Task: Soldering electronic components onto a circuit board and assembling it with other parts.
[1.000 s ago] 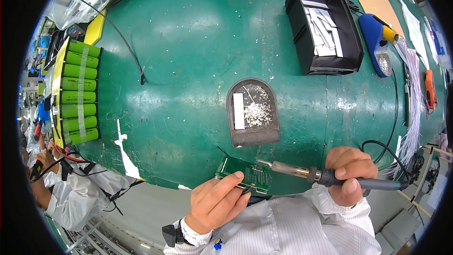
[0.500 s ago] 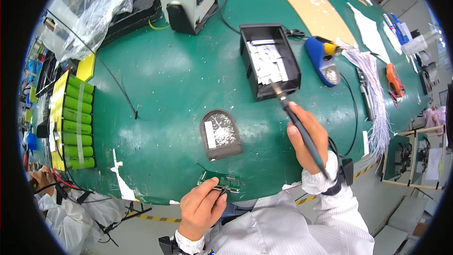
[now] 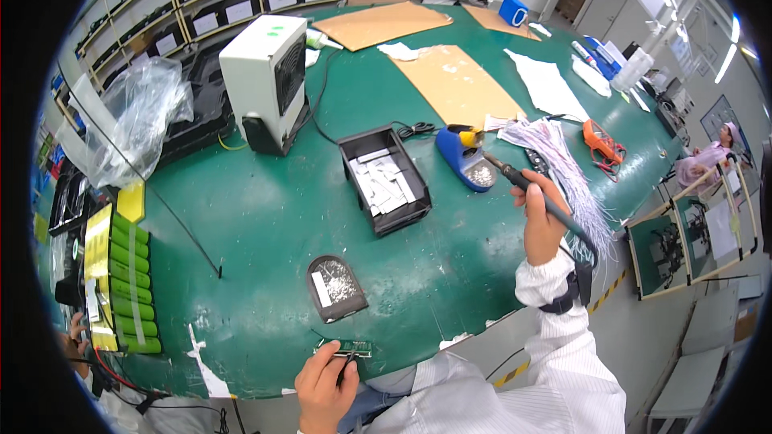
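My right hand (image 3: 544, 221) is wrapped round the dark handle of a soldering iron (image 3: 516, 176). Its tip points left, close to the blue soldering iron stand (image 3: 452, 159) with the yellow holder; I cannot tell whether they touch. Down at the table's front edge, my left hand (image 3: 323, 386) pinches a small green circuit board (image 3: 359, 347) and a short dark piece, possibly a wire. Just beyond the board lies a dark round-ended dish (image 3: 347, 309), holding silvery bits and a white strip. Farther back stands a black bin (image 3: 406, 220) of white strips.
A green battery pack (image 3: 130, 289) stands at the left edge. Behind are a white fan unit (image 3: 261, 72) and cardboard sheets (image 3: 454, 84). To the right lie a wire bundle (image 3: 575, 185) and an orange meter (image 3: 599, 141). Other people are at the back, right and lower left.
My right hand has carried the soldering iron from the front of the black bin rightward to the blue stand. The left hand keeps hold of the board. The view has tilted up.
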Action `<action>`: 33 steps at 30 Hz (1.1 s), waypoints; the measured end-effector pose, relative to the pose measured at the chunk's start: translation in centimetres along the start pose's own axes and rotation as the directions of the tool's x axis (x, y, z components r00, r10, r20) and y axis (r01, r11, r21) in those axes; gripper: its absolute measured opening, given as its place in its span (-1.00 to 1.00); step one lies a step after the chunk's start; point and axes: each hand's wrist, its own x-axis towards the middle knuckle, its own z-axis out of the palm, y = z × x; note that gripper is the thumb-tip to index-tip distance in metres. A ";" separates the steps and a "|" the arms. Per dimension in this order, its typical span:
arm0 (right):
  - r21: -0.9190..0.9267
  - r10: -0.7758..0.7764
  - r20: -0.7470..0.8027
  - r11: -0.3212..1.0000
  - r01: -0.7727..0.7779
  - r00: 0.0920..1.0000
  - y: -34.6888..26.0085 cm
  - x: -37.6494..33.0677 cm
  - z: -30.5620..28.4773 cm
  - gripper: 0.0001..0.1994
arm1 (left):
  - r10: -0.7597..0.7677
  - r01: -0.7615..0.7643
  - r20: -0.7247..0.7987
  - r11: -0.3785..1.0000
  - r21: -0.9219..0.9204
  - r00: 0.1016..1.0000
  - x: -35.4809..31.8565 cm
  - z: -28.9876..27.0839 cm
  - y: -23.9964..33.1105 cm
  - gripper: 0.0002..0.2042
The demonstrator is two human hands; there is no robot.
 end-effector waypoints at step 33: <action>0.260 -0.676 0.503 0.713 0.652 0.539 -7.4 -16.5 7.4 -0.63 | 0.279 -0.302 -0.241 0.951 -0.065 0.930 -3.7 -2.4 1.1 -0.51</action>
